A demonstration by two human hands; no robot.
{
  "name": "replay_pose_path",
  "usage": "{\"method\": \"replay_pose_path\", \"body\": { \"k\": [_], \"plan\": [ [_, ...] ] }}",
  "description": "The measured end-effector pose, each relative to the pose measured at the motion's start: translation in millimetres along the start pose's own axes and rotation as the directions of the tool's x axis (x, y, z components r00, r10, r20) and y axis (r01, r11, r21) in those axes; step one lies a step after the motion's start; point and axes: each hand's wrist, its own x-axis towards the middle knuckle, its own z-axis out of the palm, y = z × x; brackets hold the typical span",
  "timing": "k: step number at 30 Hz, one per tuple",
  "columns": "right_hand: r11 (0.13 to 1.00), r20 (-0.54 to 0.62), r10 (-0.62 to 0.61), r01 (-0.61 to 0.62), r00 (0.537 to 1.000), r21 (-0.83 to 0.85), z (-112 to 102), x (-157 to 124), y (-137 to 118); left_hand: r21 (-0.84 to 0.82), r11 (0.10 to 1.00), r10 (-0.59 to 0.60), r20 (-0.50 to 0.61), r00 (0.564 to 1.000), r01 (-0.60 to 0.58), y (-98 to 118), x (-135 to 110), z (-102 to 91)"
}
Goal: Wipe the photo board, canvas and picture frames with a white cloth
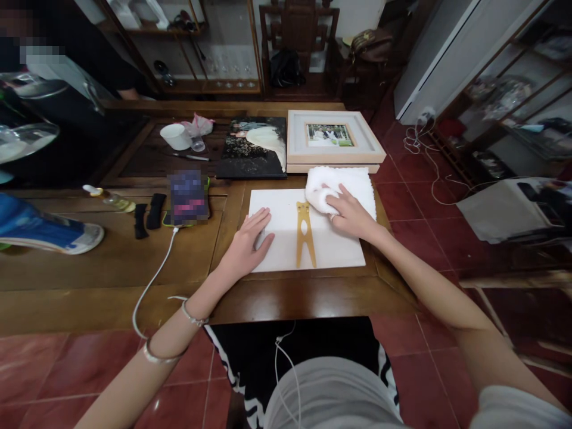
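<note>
A white rectangular panel [281, 253] lies flat before me on the wooden table. On its middle is a flat golden two-legged piece [301, 232], shaped like an A with an oval hole. My left hand [252, 241] rests palm down on the panel's left edge, fingers stretched out. At the upper right, my right hand [351, 211] has its fingers bent around a bunched white towel [328, 199]. The rest of that towel spreads over the panel's upper right corner, partly under my hand.
Behind the panel lie a dark photo print [254, 149] and a pale wooden picture frame [298, 137]. On the left are a phone [187, 196] on a white cable [154, 280], a dropper bottle [111, 199], a blue bag [40, 226] and a white cup [176, 137]. A person stands beyond the table at far left.
</note>
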Motion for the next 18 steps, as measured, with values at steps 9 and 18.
{"method": "replay_pose_path", "body": {
  "k": [9,18],
  "plan": [
    [0.989,0.264,-0.116,0.087,0.958,0.118,-25,-84,-62,-0.002,1.0,-0.001,0.009,1.0,0.001,2,1,0.0],
    [0.983,0.388,0.005,-0.075,0.922,0.165,-53,-106,-52,0.013,1.0,-0.003,-0.002,1.0,0.004,0,0,1.1]
  ]
}}
